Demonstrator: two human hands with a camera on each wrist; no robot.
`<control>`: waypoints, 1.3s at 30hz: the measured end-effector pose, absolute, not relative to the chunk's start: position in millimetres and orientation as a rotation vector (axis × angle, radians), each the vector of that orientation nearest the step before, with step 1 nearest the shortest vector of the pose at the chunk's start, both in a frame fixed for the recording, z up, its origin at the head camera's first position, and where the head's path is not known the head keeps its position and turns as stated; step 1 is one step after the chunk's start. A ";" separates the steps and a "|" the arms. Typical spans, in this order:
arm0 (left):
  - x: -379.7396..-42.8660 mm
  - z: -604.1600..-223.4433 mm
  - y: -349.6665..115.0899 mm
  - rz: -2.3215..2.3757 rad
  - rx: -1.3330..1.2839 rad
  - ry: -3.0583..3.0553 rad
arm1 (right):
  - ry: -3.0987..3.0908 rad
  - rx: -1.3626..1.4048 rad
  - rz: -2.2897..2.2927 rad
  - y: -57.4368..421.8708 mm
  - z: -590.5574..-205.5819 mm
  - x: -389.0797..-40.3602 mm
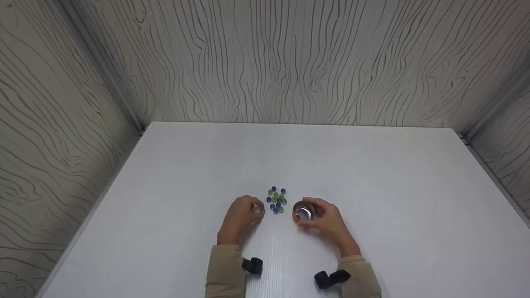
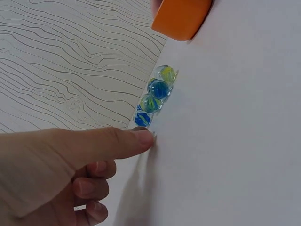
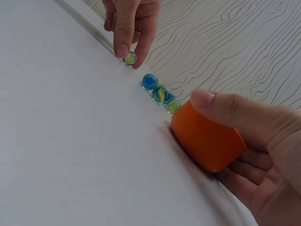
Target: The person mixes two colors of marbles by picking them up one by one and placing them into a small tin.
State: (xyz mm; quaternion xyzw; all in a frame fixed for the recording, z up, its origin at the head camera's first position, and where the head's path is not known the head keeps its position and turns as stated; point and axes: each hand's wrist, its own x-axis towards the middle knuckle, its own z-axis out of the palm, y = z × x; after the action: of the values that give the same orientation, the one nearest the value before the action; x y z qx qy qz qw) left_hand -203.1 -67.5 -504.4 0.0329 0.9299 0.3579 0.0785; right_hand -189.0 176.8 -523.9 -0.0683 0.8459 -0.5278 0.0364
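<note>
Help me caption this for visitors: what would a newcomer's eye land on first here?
Probably the cluster of blue and yellow-green marbles on the white table, low in the head view. Next, the orange cup with a shiny inside, held by the right hand to the cluster's right. On the cluster's left, the left hand pinches a single marble.

Far side: free table [image 1: 265,161] from the marbles [image 1: 276,200] back to the back wall [image 1: 265,62].
Flanks: wide free room outside both hands, bounded by the left wall [image 1: 49,124] and right wall [image 1: 505,145].
Between hands: marbles block low passage; a free lane runs on their near side, between the sleeves [image 1: 225,269].
Cup [image 3: 204,136]: narrow gap to the marbles; mouth reachable from above; right hand [image 1: 329,219] obstructs its right side.
</note>
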 end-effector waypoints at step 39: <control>-202.8 -495.3 -65.3 1.088 0.238 2.804 | 2.575 -0.199 -1.649 176.6 -525.9 -190.9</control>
State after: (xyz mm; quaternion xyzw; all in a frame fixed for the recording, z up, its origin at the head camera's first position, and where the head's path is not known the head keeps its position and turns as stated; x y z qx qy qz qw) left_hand -202.8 -65.3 -495.3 0.0787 0.9275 0.3600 0.0623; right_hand -190.9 176.6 -525.9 -0.0648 0.8398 -0.5377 0.0385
